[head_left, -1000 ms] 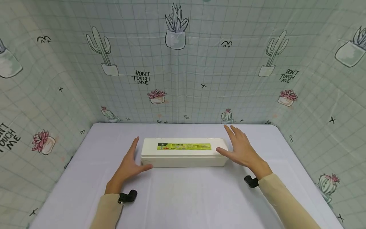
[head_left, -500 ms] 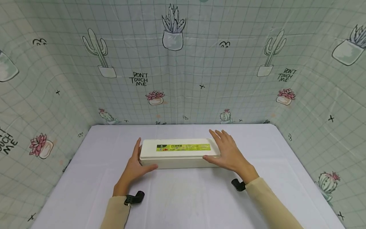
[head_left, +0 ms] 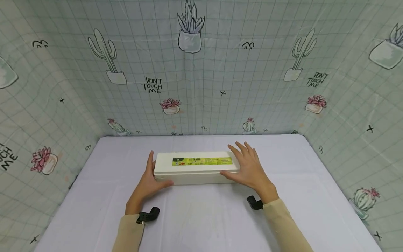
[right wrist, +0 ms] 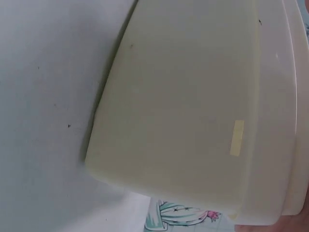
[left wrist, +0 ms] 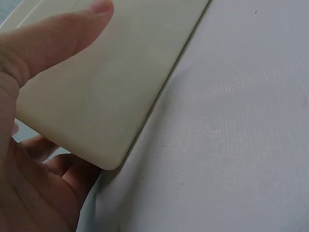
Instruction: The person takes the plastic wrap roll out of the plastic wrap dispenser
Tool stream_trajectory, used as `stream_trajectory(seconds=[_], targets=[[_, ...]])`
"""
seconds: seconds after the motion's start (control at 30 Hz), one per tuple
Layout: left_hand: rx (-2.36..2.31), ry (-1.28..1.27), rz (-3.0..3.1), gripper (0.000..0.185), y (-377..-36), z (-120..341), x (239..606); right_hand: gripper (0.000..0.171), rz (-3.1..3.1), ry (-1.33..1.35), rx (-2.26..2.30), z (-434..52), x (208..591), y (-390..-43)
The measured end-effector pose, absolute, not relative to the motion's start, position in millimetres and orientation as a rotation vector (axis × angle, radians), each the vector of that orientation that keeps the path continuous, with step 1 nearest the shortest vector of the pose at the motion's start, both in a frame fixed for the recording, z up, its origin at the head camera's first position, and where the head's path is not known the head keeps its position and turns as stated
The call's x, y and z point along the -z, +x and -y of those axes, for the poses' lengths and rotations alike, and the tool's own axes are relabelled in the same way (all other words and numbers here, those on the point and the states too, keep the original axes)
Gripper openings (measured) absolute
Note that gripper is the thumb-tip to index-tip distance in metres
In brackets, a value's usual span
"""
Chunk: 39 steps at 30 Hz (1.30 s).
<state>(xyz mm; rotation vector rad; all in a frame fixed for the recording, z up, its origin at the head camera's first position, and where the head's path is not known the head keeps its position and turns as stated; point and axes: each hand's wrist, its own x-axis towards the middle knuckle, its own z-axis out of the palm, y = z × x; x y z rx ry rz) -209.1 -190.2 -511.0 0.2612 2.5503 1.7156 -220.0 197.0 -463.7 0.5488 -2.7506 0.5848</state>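
Note:
A long white cling film box with a stepped lid and a yellow-green label lies crosswise on the table. My left hand holds its left end, thumb along the front and fingers round the end. In the left wrist view the thumb lies on the box's front face, while the other fingers reach behind its end. The right hand grips the right end, its thumb at the front by the lid's edge and its fingers spread over the far side. Only slivers of that hand show in the right wrist view.
A white cloth covers the table. Behind and at both sides hangs a checked curtain printed with cacti. Each wrist wears a small black camera, one on the left and one on the right.
The right hand has come in leftward from beside the box to its right end. My left hand has shifted slightly right and closed in on the left end. The box has barely moved.

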Motion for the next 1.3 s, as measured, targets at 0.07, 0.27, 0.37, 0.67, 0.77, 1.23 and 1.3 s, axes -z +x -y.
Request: stream_trajectory(seconds=[0.07,0.27,0.37,0.67,0.77,1.23,1.3], targets=[[-1.71,0.243,-2.544,0.138,-209.9,190.1,511.2,0.096,2.747,0.53,-0.571,-197.8,463.2,-220.0],[-1.68,0.217,-2.529,0.139,-211.1,191.3,509.9,0.1,2.795,0.487,-0.559,-201.2,464.4,-217.8],[-1.657,0.23,-2.534,0.138,-212.3,192.1,508.8,0.1,2.801,0.489,-0.54,-202.5,466.3,-218.6],[-1.628,0.28,-2.542,0.117,-213.0,194.2,514.2,0.103,2.84,0.499,-0.535,-203.7,470.2,-222.5],[-1.624,0.256,-2.546,0.113,-210.2,194.1,516.8,0.105,2.873,0.511,-0.553,-203.5,471.5,-221.6],[-1.622,0.254,-2.552,0.112,-209.7,191.7,518.4,0.097,2.843,0.568,-0.67,-203.6,471.8,-222.3],[-1.632,0.27,-2.551,0.111,-209.8,191.4,519.1,0.096,2.838,0.572,-0.672,-203.6,472.3,-222.7]])
